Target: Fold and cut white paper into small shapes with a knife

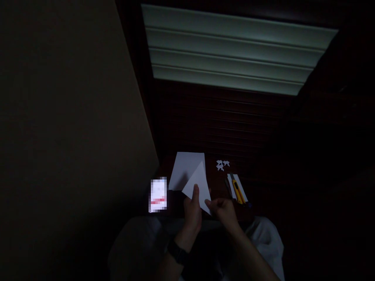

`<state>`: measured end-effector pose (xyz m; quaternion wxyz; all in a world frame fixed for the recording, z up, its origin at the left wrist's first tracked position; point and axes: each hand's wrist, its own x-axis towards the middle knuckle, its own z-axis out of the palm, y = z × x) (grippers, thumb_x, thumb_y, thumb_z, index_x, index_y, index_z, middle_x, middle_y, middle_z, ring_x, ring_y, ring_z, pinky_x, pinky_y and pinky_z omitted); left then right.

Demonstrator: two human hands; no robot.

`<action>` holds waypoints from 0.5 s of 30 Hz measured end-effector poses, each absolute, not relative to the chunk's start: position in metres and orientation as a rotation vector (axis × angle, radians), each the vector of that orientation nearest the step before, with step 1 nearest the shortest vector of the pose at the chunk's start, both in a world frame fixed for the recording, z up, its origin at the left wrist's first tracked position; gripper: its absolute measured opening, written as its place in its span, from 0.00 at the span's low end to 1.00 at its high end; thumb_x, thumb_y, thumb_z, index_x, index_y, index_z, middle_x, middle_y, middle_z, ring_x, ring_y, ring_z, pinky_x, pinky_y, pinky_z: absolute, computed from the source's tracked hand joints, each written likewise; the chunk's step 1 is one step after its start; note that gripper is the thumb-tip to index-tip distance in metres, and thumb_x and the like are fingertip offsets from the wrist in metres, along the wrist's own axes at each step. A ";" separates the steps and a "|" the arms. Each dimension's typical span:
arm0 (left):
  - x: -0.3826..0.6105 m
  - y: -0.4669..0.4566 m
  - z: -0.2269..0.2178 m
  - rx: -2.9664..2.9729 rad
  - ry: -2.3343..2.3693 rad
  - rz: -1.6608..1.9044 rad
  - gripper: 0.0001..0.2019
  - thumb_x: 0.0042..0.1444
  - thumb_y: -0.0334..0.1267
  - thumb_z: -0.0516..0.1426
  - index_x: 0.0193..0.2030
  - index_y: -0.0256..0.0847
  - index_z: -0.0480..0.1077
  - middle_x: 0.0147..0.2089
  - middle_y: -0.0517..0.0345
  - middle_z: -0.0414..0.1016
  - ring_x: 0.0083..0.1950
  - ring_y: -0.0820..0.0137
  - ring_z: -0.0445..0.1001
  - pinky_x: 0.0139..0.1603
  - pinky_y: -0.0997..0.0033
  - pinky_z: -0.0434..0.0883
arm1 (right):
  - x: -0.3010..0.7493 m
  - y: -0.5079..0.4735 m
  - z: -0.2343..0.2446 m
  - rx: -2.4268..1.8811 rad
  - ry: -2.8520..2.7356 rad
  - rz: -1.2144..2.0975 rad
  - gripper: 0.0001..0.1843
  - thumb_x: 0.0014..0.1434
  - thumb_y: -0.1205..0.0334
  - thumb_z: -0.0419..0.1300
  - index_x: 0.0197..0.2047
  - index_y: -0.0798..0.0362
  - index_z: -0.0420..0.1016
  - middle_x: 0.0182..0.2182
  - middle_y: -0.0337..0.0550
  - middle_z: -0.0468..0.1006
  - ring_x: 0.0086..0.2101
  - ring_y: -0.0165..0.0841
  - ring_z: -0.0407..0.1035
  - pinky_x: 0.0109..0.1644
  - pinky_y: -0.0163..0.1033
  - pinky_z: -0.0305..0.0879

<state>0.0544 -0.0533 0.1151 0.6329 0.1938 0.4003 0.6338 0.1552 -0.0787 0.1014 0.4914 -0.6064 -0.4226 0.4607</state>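
Note:
The scene is very dark. Both hands hold a white folded paper triangle (pixel 198 184) over the near edge of a small dark table (pixel 215 191). My left hand (pixel 193 210), with a dark watch on its wrist, grips the triangle's lower left part, thumb on top. My right hand (pixel 224 210) pinches the lower right corner of the same paper. A flat white sheet (pixel 184 168) lies on the table just behind the triangle.
A yellow utility knife (pixel 238 190) lies on a white strip right of the hands. Small white paper scraps (pixel 221 164) sit behind it. A blurred white card (pixel 158 194) lies at the table's left. A pale wall is left, lit slats above.

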 end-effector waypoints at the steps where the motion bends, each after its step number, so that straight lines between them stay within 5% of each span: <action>1: 0.055 -0.052 0.114 0.449 0.921 1.453 0.22 0.51 0.46 0.62 0.49 0.33 0.70 0.45 0.43 0.77 0.43 0.60 0.78 0.43 0.65 0.75 | 0.156 -0.078 0.101 -1.487 -1.047 1.101 0.20 0.45 0.48 0.66 0.19 0.58 0.72 0.15 0.37 0.68 0.18 0.25 0.56 0.22 0.32 0.51; 9: 0.055 -0.055 0.115 0.454 0.942 1.380 0.24 0.52 0.49 0.60 0.49 0.31 0.70 0.39 0.41 0.79 0.37 0.57 0.79 0.29 0.67 0.77 | 0.158 -0.075 0.108 -1.424 -1.068 1.251 0.23 0.47 0.44 0.63 0.16 0.57 0.70 0.11 0.36 0.65 0.15 0.24 0.52 0.19 0.31 0.46; 15: 0.058 -0.060 0.116 0.498 0.812 1.326 0.24 0.53 0.46 0.60 0.53 0.33 0.67 0.49 0.36 0.75 0.45 0.56 0.78 0.35 0.65 0.77 | 0.159 -0.074 0.113 -1.419 -1.059 1.246 0.23 0.45 0.45 0.65 0.17 0.58 0.73 0.12 0.37 0.67 0.15 0.24 0.53 0.19 0.31 0.48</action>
